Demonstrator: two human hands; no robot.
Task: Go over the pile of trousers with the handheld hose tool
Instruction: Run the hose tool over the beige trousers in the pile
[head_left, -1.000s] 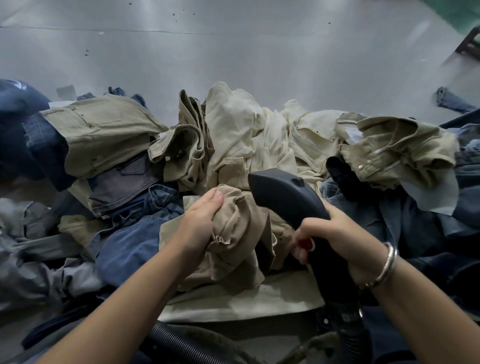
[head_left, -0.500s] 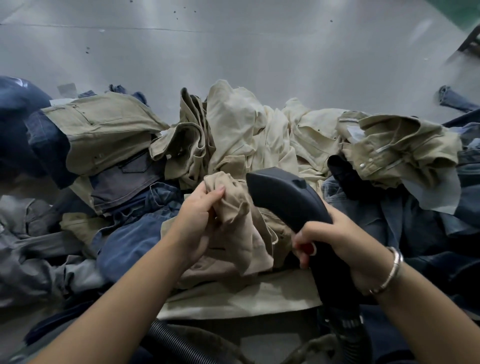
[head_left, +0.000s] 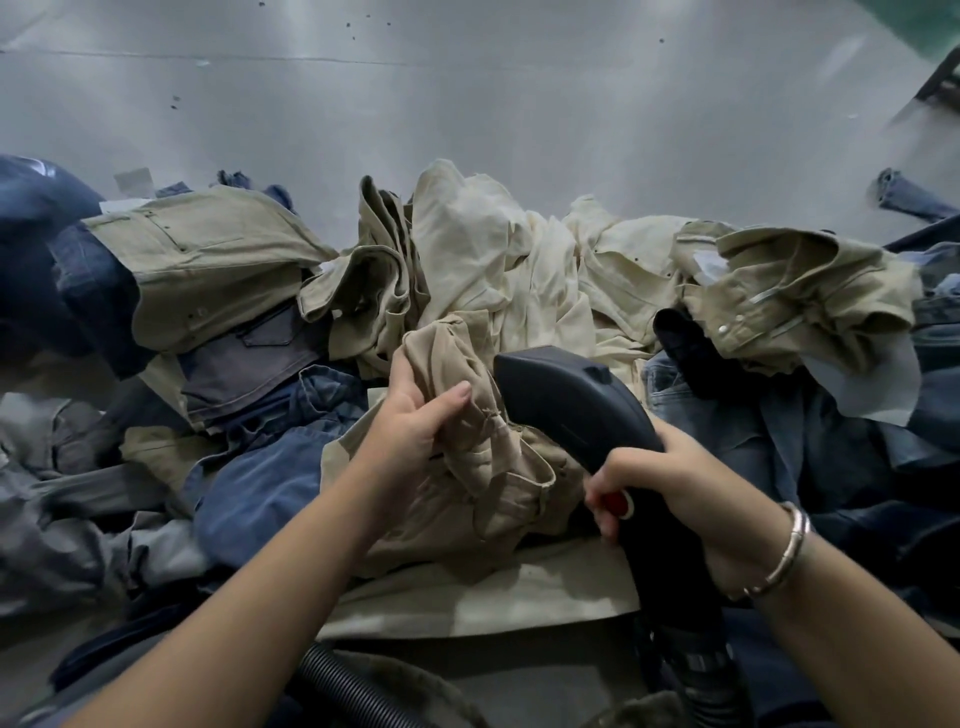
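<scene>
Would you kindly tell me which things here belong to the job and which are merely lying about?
In use: left hand gripping tan trousers; right hand holding hose tool; ribbed hose.
Lying about: cream trousers; loose denim leg; grey table.

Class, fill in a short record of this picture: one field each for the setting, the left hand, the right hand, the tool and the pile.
Setting: grey table heaped with clothes
Left hand: grips bunched tan trousers
Right hand: grips the tool's handle, a bracelet on the wrist
Tool: black, head beside the tan trousers, ribbed hose below
Pile: khaki, cream, blue and grey trousers, tangled
</scene>
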